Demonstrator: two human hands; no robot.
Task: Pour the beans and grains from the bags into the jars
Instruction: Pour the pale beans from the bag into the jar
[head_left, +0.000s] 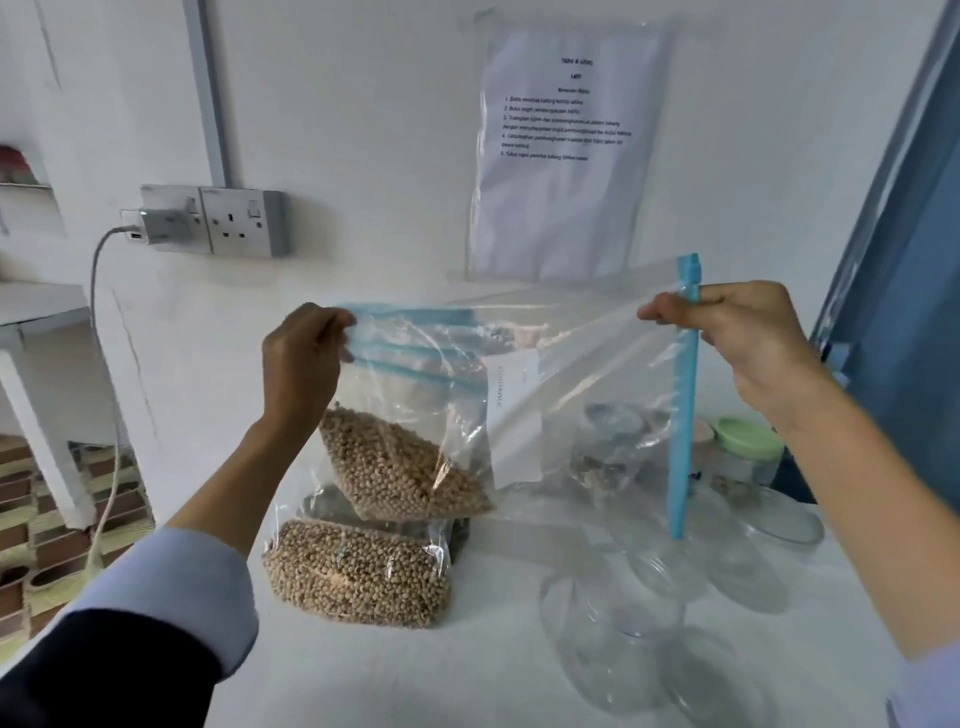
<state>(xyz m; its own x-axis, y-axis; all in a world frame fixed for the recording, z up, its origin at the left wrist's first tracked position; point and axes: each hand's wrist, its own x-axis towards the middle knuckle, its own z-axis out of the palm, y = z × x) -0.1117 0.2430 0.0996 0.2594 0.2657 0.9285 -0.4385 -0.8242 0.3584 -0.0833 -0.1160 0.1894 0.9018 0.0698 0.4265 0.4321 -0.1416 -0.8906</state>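
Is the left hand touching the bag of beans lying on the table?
Apart. The head view shows the left hand raised, pinching the lifted bag, well above the bag of beans on the table.

Likely a home kitchen: white counter (363, 675), wall socket (244, 223) (charger plugged in).

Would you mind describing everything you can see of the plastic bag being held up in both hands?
The held bag is clear, thin plastic with blue zip strips along its top and a white label panel on its side. Small tan beans fill its lower left corner. It hangs above the table, stretched wide: the left hand pinches one top corner, and the right hand pinches the other side beside a blue clip strip.
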